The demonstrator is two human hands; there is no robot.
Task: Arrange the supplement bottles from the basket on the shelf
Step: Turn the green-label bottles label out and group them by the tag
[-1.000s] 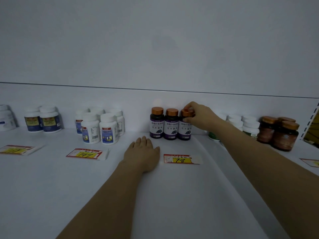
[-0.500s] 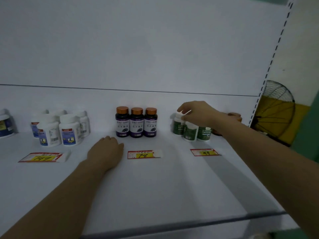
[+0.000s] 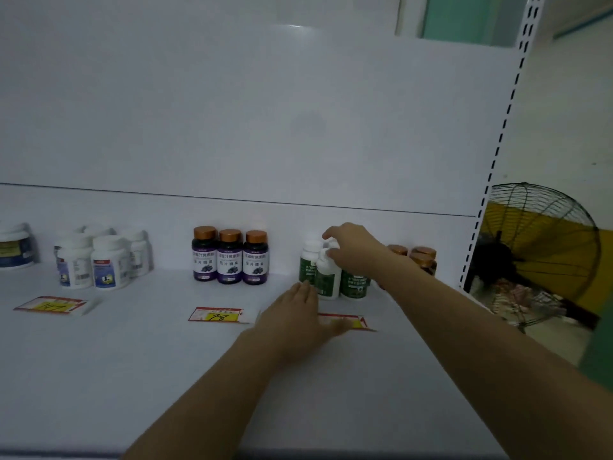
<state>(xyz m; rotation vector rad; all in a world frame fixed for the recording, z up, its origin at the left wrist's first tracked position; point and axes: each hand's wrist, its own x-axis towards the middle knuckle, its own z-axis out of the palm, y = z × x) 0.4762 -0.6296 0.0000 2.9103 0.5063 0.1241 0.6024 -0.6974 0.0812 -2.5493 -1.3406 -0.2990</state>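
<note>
The white metal shelf (image 3: pixel 132 376) fills the lower frame; the basket is out of view. Right of centre, the right hand (image 3: pixel 355 247) curls its fingers over the cap of the front white plastic bottle with a green label (image 3: pixel 326 277). It stands upright, touching its neighbours, and 3 such bottles show. The left hand (image 3: pixel 298 313) lies flat just below, fingers straight, over a red-and-yellow price tag (image 3: pixel 356 322). Best steered by the cap — label forward, neighbours untipped. Caps are on — contents hidden.

The price tag (image 3: pixel 219 316) before your purple bottles (image 3: pixel 230 257) read "78". Their labels showed "压片糖果"; other print was too blurred for you to read
</note>
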